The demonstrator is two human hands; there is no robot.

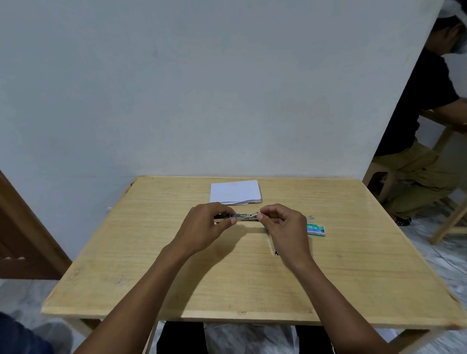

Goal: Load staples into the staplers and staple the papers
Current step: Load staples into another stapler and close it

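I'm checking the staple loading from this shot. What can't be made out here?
- Head view: whether the stapler holds staples; the left hand and right hand cover both ends.
- Head view: the thin object on the table, partly under the right hand.
- Head view: the staple box print, too small.

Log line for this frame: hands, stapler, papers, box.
left hand grips stapler | right hand pinches its other end | papers lie behind | staple box beside right hand
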